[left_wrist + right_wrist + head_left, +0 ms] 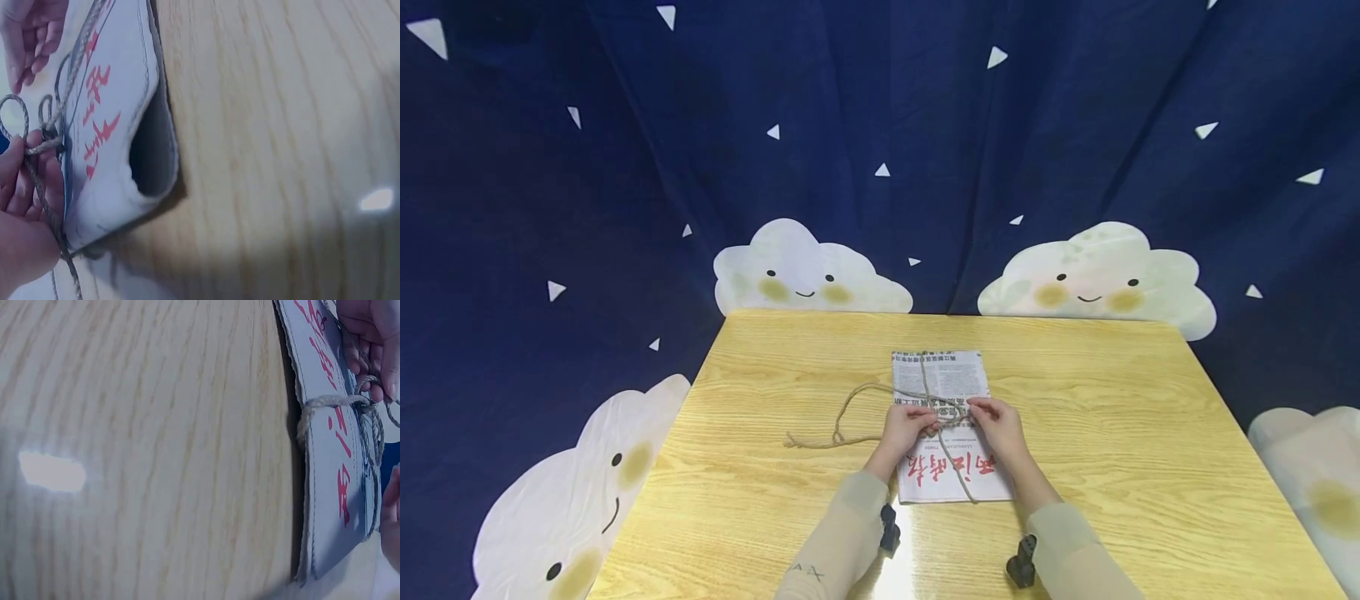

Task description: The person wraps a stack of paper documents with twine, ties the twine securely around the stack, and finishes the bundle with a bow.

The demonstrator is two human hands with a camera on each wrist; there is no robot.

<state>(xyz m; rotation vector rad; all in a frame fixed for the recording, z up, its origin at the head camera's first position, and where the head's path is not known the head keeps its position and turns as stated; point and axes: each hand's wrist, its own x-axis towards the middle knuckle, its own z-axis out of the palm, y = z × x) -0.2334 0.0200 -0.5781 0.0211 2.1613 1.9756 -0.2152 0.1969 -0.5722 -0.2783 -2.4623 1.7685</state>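
A folded newspaper [955,487] with large red characters lies on the table, brown twine [331,400] running lengthwise and across it. The crossing strands meet in a knot near the middle. My left hand [906,429] is over the paper's left half, pinching the twine by the knot between thumb and fingers. A small twine loop [25,119] stands up from that pinch. My right hand [1000,421] hovers at the paper's right edge, fingertips close to a loop; its fingers are loosely bent and hold nothing in the left wrist view.
A loose twine tail [820,445] trails leftward over the wooden table [1112,417], with a wide curve above it. Behind the table hangs a dark blue curtain [850,83] with clouds and white triangles. A black device [889,529] sits on each wrist.
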